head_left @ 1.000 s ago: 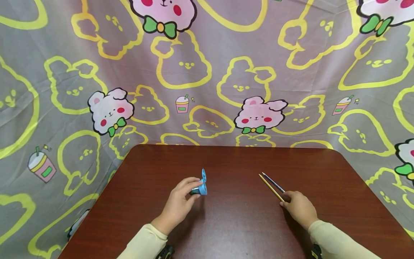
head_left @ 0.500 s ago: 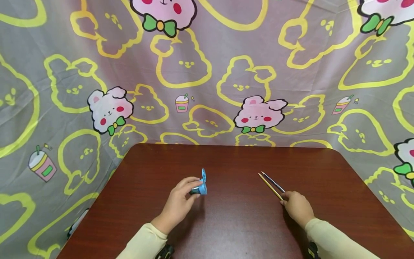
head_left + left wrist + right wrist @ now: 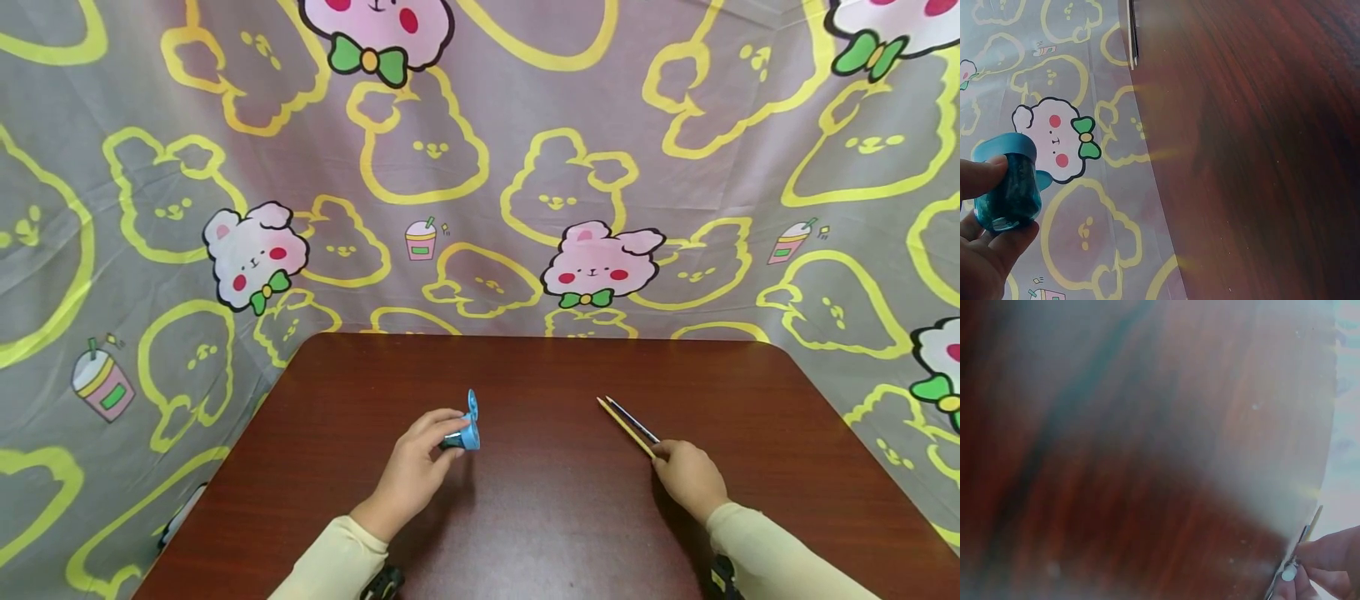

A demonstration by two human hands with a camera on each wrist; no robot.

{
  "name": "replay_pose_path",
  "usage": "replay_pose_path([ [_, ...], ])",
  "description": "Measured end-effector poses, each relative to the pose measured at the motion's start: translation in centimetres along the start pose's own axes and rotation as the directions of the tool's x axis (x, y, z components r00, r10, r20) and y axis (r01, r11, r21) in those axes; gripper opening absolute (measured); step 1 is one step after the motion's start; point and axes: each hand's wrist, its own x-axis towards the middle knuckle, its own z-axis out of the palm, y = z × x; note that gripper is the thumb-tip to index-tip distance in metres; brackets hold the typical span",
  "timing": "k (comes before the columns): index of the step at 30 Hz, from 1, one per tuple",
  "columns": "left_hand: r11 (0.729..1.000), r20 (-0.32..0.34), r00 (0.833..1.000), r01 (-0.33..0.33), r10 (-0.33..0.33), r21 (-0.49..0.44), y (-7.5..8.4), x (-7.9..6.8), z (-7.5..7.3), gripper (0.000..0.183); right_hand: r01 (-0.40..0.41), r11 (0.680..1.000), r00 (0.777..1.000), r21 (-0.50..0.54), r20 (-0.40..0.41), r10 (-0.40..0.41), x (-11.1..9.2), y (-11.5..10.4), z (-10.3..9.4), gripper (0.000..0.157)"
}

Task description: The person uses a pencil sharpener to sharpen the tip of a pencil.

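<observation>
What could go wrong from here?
Spill: the left hand holds the container tipped sideways with its lid flipped open, so any loose contents might fall out.
Slip: the right hand pinches two pencils together near one end; one could slide loose.

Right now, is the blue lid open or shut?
Open: in the head view, the lid sticks up beside the container's round top instead of covering it.

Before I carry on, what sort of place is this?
Probably a screened-off tabletop workspace, perhaps set up for recording: a reddish-brown table, cartoon-printed cloth hung behind it and at both sides, and black devices at the wrists.
</observation>
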Motion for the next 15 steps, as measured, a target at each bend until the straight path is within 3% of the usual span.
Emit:
replay_pose_path([
  [8,1.000,-0.005,1.000,0.003,-0.003,0.007,-0.07,0.06,-0.04,0.044,0.043,0.999,0.998,-0.003,-0.043,-0.043,0.33,0.01,-0.06,0.020],
  [15,0.999,0.014,0.999,0.052,-0.052,0.002,0.09,-0.06,-0.19,0.041,0.070,0.997,0.997,0.029,-0.036,-0.069,0.37,-0.28,-0.24,0.021],
])
